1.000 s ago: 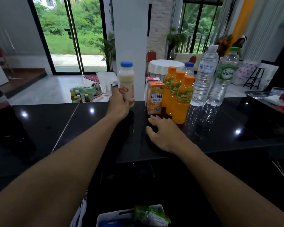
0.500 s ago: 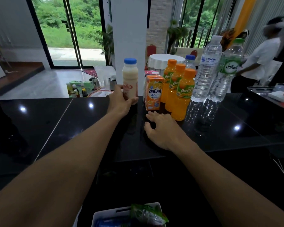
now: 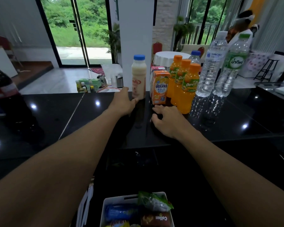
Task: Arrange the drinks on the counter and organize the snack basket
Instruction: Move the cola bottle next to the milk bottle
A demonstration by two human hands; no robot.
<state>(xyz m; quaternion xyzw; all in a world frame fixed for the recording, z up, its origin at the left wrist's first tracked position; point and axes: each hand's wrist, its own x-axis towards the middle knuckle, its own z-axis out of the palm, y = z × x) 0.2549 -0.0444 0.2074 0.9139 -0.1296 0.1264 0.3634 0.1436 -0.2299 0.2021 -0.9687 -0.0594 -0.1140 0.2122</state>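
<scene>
Left hand [image 3: 123,104] grip loosened since earlier, thumb touching milk bottle [image 3: 138,79] base | right hand [image 3: 167,122] empty, splayed on counter [image 3: 236,115]

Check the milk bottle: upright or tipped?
Upright: milk bottle stands on the counter, blue cap on top, left hand at its base.

Single head-worn wide-angle view, looking forward and down along both outstretched forearms from the person's own standpoint. The black bench [image 3: 236,115] crosses the middle of the frame, with the left hand [image 3: 123,104] and right hand [image 3: 167,122] near its centre at arm's length. A white snack basket [image 3: 105,208] is cut by the bottom edge, close beneath the camera. Beyond the bench the view faces glass doors [image 3: 76,35] and a white pillar [image 3: 136,30]; straight lines bow toward the frame edges. No second view is available
</scene>
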